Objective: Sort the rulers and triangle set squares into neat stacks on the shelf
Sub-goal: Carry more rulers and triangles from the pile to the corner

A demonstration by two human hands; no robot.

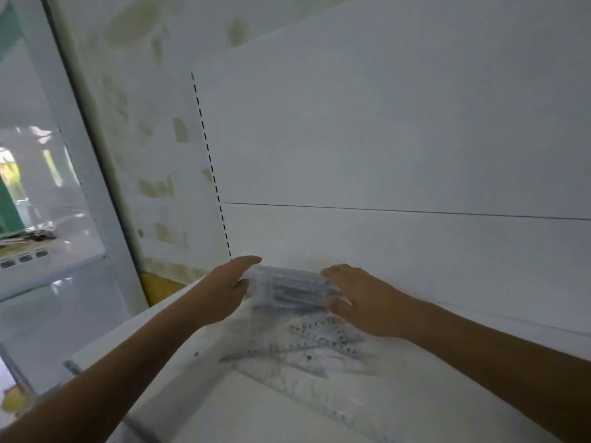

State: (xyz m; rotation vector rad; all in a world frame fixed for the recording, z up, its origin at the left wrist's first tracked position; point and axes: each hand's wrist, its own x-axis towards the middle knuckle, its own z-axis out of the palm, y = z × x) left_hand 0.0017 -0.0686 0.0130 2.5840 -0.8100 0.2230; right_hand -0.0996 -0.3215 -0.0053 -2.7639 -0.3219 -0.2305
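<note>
A bundle of clear plastic rulers (287, 287) lies on the white shelf (415, 394) close to the back wall. My left hand (224, 290) holds the bundle's left end, fingers over the top and thumb at the near side. My right hand (361, 302) holds its right end the same way. Nearer to me, several clear triangle set squares (319, 343) lie overlapping in a loose pile. One long clear ruler (319, 394) runs diagonally toward the lower right.
A white back panel (383, 139) with a dashed slot line rises right behind the rulers. The shelf's left edge (134, 327) drops off toward a glass partition (48, 203) and a stained wall. A yellow strip (156, 286) sits at the wall's base.
</note>
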